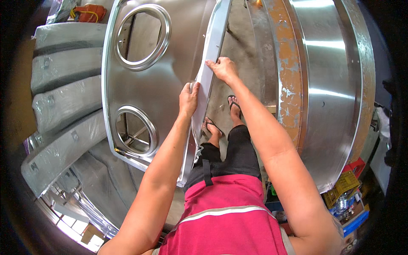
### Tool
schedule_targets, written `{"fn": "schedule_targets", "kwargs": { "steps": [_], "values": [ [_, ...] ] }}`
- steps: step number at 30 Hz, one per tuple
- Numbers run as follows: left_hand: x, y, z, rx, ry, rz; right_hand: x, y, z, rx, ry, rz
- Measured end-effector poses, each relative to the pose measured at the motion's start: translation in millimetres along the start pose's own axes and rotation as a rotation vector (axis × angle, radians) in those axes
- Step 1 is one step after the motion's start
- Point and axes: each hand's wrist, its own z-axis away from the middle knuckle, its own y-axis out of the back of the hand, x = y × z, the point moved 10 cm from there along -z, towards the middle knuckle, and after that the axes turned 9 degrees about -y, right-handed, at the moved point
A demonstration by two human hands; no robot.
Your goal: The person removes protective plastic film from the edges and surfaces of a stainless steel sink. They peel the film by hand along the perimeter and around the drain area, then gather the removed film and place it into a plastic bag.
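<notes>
A large stainless steel panel (pixel 178 46) with two round, raised-rim openings (pixel 165 46) lies in front of me, slightly left. Along its right side runs a folded edge (pixel 214 38), with ragged white film (pixel 196 148) hanging off it lower down. My left hand (pixel 189 98) is closed on the inner side of that edge, its fingers curled and partly hidden. Farther up, my right hand (pixel 223 69) grips the outer side of the same edge, thumb on top and fingers folded beneath.
Plastic-wrapped grey pieces (pixel 70 68) are lined up on the left. To the right stands a long bench with a shiny steel sheet (pixel 327 76) and a worn orange-brown border (pixel 289 72). A yellow crate (pixel 342 187) is at lower right; a red-orange tool (pixel 89 13) sits at upper left.
</notes>
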Motion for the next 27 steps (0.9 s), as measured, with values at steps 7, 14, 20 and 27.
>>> {"fn": "schedule_targets", "kwargs": {
  "steps": [7, 14, 20, 27],
  "values": [
    [21, 14, 13, 0.08, -0.109, 0.025, 5, -4, 8, -0.036, -0.065, -0.046],
    [39, 16, 30, 0.151, -0.124, -0.02, 7, -8, 2, -0.073, -0.036, -0.062],
    [35, 3, 38, 0.118, -0.072, -0.037, 9, -12, 4, -0.043, -0.003, -0.152],
    [36, -16, 57, 0.053, -0.029, -0.033, 10, -13, 1, -0.015, 0.022, -0.121]
  ]
}}
